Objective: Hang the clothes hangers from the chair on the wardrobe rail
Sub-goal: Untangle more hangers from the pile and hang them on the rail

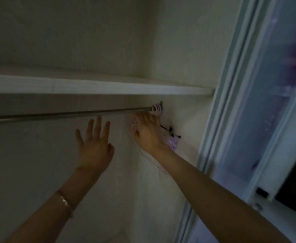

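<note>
The hangers [156, 109] sit bunched at the far right end of the wardrobe rail [65, 115], their pale pink, lilac and white hooks looped over the bar right beside its dark wall bracket. Their bodies drop downward from the hooks, close along the wardrobe's right side wall [184, 67]. Thin pale arms show below the wrist, and a lilac part shows behind it, though blur hides their exact shape. A black clip piece [170, 130] pokes out to the right of them, near the wall.

The rail is a plain metal bar whose long axis runs left to right across the wardrobe, under a white shelf [91, 87].

The right hand [146, 130] is raised to the hangers just below the rail, back toward the camera, fingers bent round the hanger necks under the hooks. The left hand [94, 146] is held up to the left of it, below the rail and not touching it, fingers straight and spread wide, holding nothing. A slim metal bracelet [65, 202] circles the left forearm.

On the right, the pale frame of a sliding door [231, 102] runs top to bottom, with a frosted panel beyond it.
</note>
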Demonstrator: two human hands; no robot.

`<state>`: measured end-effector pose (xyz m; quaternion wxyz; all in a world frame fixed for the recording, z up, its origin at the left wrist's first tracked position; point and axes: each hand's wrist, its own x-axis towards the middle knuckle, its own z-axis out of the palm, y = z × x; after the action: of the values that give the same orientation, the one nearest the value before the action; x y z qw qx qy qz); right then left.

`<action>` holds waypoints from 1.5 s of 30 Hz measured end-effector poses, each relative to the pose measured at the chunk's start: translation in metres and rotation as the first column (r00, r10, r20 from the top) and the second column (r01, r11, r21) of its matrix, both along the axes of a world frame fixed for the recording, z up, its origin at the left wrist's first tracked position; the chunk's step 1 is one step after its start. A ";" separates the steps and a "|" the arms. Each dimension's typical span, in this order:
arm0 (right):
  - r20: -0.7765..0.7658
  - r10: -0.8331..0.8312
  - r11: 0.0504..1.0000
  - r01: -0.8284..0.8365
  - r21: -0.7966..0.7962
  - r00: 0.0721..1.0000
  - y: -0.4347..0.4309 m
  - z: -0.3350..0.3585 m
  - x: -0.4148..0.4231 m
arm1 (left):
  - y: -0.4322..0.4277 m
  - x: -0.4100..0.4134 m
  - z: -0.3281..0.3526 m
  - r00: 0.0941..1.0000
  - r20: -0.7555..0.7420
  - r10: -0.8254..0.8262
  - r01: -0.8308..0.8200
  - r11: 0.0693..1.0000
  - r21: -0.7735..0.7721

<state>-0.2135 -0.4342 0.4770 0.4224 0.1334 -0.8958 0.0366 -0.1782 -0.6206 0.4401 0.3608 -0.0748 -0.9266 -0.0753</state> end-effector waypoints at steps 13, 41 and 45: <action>0.444 -0.216 0.929 0.323 -0.181 0.870 0.068 -0.144 0.236 | 0.117 0.147 -0.100 0.748 0.317 -0.583 0.603 0.796 0.039; 0.946 -0.173 0.326 0.922 -0.207 0.273 0.410 -0.531 0.421 | 0.506 0.233 -0.497 0.034 0.876 -0.481 0.577 0.725 0.376; 0.972 -0.168 0.473 0.878 -0.068 0.166 0.420 -0.573 0.415 | 0.514 0.243 -0.543 -0.003 0.925 -0.380 0.624 0.722 0.299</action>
<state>0.2017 -0.0138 -0.0963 -0.1175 -0.4154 -0.8700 0.2383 0.0644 -0.1070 -0.1027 -0.3478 -0.3753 -0.8484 -0.1353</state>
